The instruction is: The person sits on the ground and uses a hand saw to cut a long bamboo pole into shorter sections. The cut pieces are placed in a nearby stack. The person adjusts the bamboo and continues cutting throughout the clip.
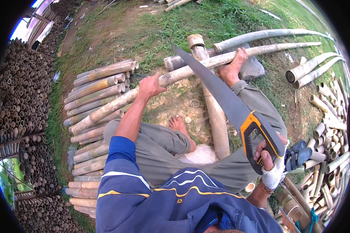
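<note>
The left hand [151, 86] has its fingers closed around the bamboo pole [116, 104], pinning it across a thicker log [216, 116] under one bare foot [231, 68]; the right hand [270, 161] grips the handsaw [221, 97], raised.

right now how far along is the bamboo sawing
Done: short cut bamboo pieces lie heaped at the right, and longer lengths are stacked at the left. In hand: the left hand presses a long bamboo pole near its cut end, a bare foot pins it, and the right hand holds the hand saw raised, blade off the pole. Left: this pole and more long poles beyond remain whole.
</note>
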{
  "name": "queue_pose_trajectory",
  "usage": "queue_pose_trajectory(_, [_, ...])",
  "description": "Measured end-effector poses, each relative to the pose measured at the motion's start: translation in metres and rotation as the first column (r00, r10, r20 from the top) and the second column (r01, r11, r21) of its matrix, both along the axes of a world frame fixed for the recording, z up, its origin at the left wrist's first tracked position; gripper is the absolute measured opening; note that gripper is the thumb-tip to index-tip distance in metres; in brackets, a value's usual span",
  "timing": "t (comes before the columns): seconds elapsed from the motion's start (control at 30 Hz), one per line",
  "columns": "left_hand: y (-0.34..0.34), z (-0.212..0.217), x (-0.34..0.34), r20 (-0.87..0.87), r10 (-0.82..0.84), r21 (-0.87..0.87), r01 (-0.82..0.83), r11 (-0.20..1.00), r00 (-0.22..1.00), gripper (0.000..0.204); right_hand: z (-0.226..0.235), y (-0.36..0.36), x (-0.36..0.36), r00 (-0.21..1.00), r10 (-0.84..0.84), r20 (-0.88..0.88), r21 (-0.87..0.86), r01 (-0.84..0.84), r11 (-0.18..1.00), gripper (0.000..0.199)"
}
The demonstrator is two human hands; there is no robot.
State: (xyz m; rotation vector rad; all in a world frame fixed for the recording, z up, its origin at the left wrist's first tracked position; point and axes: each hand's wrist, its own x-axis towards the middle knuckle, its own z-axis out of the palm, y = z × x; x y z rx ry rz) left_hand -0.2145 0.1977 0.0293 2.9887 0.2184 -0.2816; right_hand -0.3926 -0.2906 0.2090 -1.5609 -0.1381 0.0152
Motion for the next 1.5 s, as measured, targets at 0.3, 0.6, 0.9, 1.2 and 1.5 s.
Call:
queue_pose_trajectory(0.3, [-0.036,-0.002,0.026,0.117,-0.094,-0.011,0.095,0.995,0.989,0.070,-0.055,0.099,0.046,0.954,0.074,0.290,-0.196,-0.016,0.980,0.056])
queue_pose_trajectory(0.6, [-0.074,0.009,0.040,0.091,-0.095,0.032,0.093,0.995,0.991,0.068,-0.076,0.107,0.064,0.974,0.114,0.198,-0.280,-0.055,0.958,0.064])
queue_pose_trajectory(0.9, [-0.073,0.010,0.037,0.090,-0.098,0.051,0.094,0.994,0.991,0.067,-0.136,0.113,0.078,0.984,0.101,0.148,-0.202,-0.070,0.977,0.066])
queue_pose_trajectory(1.2, [-0.064,0.015,0.027,0.133,-0.077,0.052,0.071,0.996,0.988,0.065,-0.182,0.113,0.075,0.981,0.194,0.002,-0.235,-0.188,0.954,0.061])
queue_pose_trajectory(1.5, [-0.070,0.018,0.033,0.133,-0.114,-0.025,0.119,0.993,0.984,0.063,-0.199,0.110,0.069,0.966,0.233,-0.112,0.024,-0.232,0.972,0.063])
